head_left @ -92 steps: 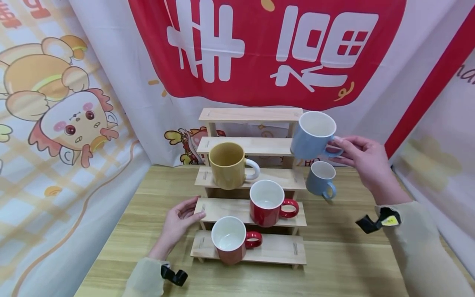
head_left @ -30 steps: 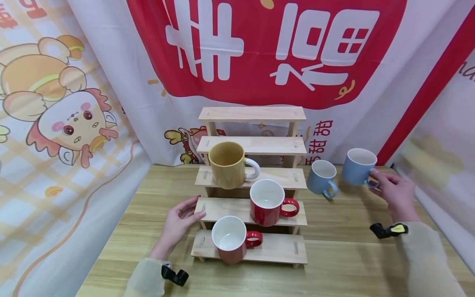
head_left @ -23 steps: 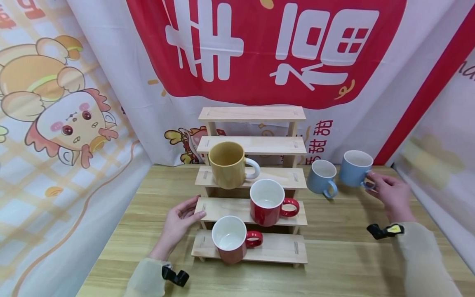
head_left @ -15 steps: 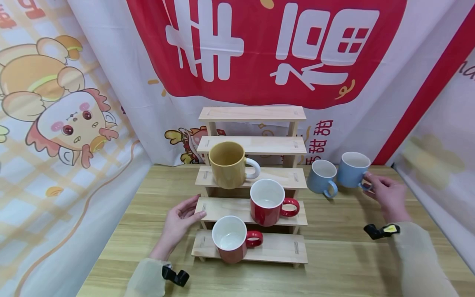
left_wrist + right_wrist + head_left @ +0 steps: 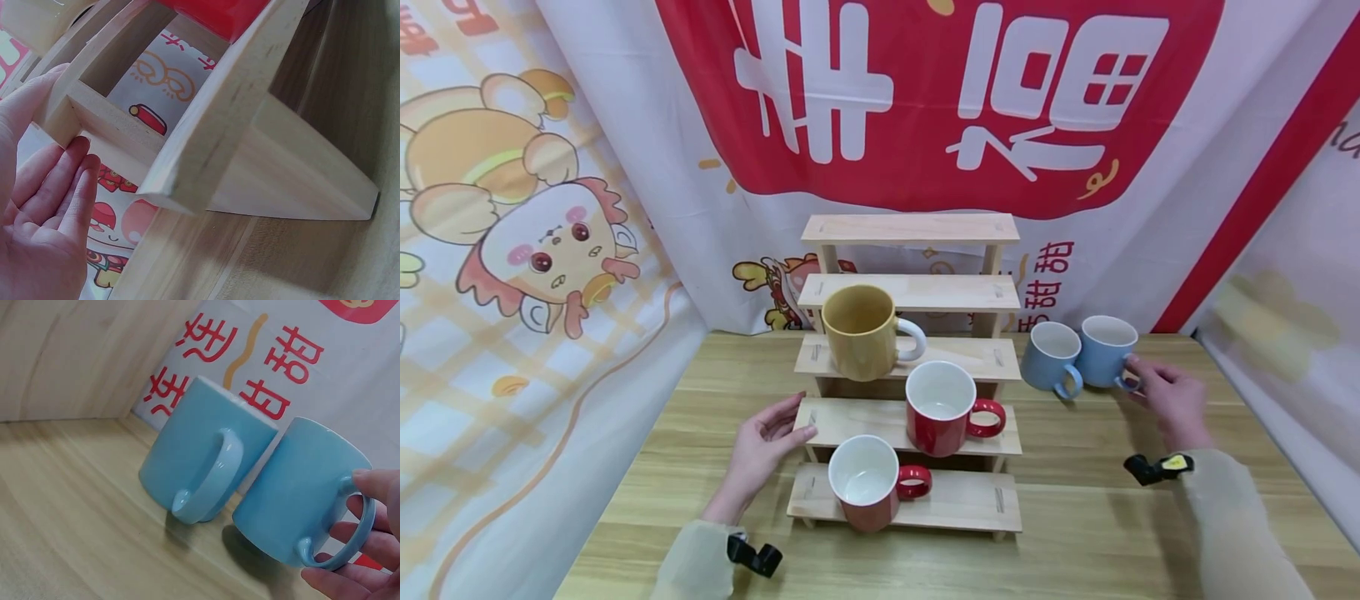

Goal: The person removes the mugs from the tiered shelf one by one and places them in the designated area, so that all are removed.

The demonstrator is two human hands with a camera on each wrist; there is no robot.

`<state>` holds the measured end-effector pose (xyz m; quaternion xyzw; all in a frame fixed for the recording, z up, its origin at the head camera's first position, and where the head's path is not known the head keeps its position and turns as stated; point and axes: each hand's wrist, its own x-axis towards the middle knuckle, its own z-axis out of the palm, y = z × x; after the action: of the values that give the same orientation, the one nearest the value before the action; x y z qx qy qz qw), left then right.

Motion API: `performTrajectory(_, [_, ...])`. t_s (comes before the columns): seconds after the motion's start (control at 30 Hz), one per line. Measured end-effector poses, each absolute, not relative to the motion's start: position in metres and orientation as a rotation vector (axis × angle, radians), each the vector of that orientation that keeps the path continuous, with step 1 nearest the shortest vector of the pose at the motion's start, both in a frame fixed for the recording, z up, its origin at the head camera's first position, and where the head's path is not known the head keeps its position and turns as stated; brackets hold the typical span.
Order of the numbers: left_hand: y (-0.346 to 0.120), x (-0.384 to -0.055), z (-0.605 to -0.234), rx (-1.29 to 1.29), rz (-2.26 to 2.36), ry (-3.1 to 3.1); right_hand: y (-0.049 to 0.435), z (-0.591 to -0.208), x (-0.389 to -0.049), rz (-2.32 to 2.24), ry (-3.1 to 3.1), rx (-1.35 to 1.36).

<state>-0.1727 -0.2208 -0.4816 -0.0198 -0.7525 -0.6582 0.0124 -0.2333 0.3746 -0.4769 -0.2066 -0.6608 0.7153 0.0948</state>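
Observation:
In the head view my right hand (image 5: 1168, 400) holds a light blue mug (image 5: 1103, 360) by its handle at the right back of the table. Close beside it stands a second blue mug (image 5: 1043, 371), its handle towards me. In the right wrist view a shadow lies under the held mug (image 5: 294, 494); whether its base touches the wood I cannot tell. My left hand (image 5: 760, 446) grips the left end of a stepped wooden rack (image 5: 850, 421). Seen from the left wrist, the thumb lies over the board (image 5: 53, 103) and the fingers reach beneath it.
On the rack's steps stand a yellow mug (image 5: 859, 350) with a white handle, a red mug (image 5: 931, 432) and a dusty red mug (image 5: 867, 504). The two upper boards (image 5: 910, 227) bear nothing. Printed cloth (image 5: 647, 100) hangs round the table's back and sides.
The blue mug in my right hand has come down from beside the upper boards, gone right, then moved left up to the other blue mug. My left hand keeps its place.

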Motion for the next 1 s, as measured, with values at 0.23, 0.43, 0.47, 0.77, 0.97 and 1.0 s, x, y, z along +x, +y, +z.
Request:
performTrajectory(0.23, [-0.221,-0.175,-0.484,-0.075,-2.04,-2.342,0.371,-0.483,-0.233,2.061,-2.031,-0.7])
performTrajectory(0.43, [-0.222,-0.175,-0.486,-0.077,-2.014,-2.353,0.367,-0.486,-0.231,2.07,-1.996,-0.683])
performTrajectory(0.47, [-0.222,-0.175,-0.487,-0.076,-2.014,-2.353,0.366,-0.486,-0.23,2.068,-1.994,-0.677])
performTrajectory(0.77, [-0.222,-0.175,-0.487,-0.073,-2.02,-2.341,0.361,-0.495,-0.221,2.015,-2.085,-0.687])
performTrajectory(0.97, [-0.222,-0.174,-0.486,-0.083,-2.029,-2.332,0.36,-0.5,-0.221,2.008,-2.069,-0.734])
performTrajectory(1.0, [-0.222,-0.174,-0.487,-0.083,-2.028,-2.334,0.36,-0.5,-0.222,2.022,-2.047,-0.735])
